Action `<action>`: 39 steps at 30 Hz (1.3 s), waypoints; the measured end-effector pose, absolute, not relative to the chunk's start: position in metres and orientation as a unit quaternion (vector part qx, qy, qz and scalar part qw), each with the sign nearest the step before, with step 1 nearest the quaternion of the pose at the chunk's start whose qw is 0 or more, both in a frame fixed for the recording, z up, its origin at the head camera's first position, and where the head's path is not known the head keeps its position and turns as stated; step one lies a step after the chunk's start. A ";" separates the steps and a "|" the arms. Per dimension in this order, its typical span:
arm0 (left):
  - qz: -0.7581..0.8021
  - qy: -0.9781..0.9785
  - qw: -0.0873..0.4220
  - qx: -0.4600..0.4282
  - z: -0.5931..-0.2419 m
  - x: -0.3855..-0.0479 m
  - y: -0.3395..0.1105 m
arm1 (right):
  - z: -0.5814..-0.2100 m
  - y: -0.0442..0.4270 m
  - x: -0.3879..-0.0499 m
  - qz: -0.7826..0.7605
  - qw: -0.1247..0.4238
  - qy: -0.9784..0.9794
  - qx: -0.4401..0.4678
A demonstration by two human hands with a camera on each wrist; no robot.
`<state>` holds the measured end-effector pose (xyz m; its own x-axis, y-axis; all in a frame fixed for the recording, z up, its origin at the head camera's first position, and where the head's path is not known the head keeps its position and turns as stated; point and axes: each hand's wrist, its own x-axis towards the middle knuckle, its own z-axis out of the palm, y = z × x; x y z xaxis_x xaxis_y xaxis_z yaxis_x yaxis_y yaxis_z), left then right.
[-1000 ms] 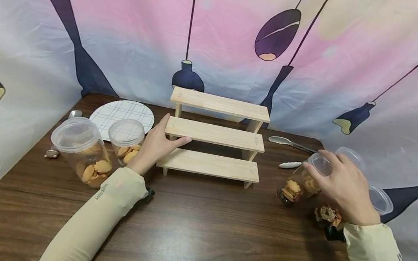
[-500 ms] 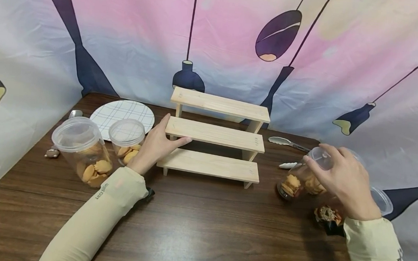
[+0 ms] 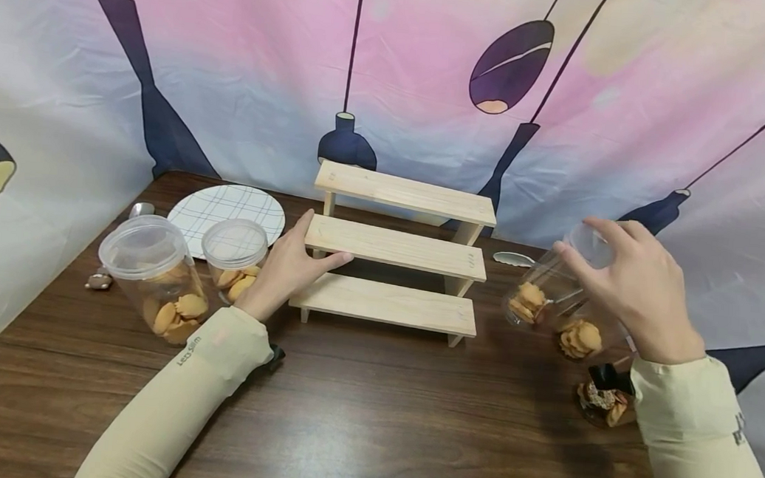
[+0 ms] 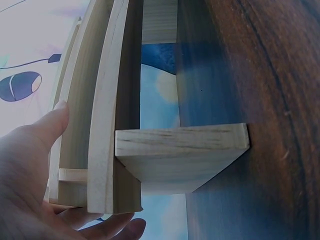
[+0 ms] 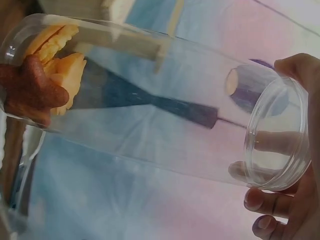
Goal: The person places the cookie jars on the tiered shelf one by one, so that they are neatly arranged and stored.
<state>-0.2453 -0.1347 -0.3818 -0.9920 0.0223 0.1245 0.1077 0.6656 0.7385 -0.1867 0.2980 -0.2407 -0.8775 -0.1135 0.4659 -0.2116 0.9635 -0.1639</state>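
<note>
My left hand (image 3: pixel 283 269) grips the left end of a three-tier wooden display stand (image 3: pixel 392 245). In the left wrist view the thumb lies along the front of a board (image 4: pixel 102 115) and the fingers reach round its end. My right hand (image 3: pixel 642 283) holds a tall clear jar (image 5: pixel 165 105) by its top, tilted and lifted off the table. Several cookies (image 3: pixel 527 302) lie at its bottom; one in the right wrist view is brown and star-like (image 5: pixel 32 90). Behind it stands another clear jar with a stack of cookies (image 3: pixel 578 339).
A further jar with nut-topped cookies (image 3: pixel 600 402) stands at the right. On the left are a large lidded jar (image 3: pixel 145 252), a smaller lidded jar (image 3: pixel 234 247), a checked plate (image 3: pixel 225 202) and a small brown-and-silver item (image 3: pixel 100 278). Tongs (image 3: pixel 513 259) lie at the back right.
My right hand has risen from the table with the clear jar, bringing it up and slightly away. The left hand has stayed on the stand.
</note>
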 end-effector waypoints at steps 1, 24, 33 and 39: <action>-0.408 -0.911 0.052 -0.035 -0.382 -0.245 -0.135 | -0.237 0.295 -0.188 0.104 0.233 -0.963 0.088; -0.410 -0.910 0.052 -0.033 -0.382 -0.246 -0.135 | -0.169 0.208 -0.231 0.123 0.249 -0.950 0.146; -0.409 -0.911 0.054 -0.027 -0.382 -0.245 -0.136 | -0.150 0.173 -0.252 0.134 0.239 -0.949 0.157; -0.404 -0.913 0.057 -0.026 -0.384 -0.246 -0.134 | -0.144 0.148 -0.264 0.141 0.232 -0.947 0.173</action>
<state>-0.2464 -0.1336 -0.3836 -0.9922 0.0006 0.1245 0.0925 0.6727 0.7341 -0.2640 0.1484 -0.1437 -0.8320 -0.2626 0.4888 -0.3934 0.9004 -0.1860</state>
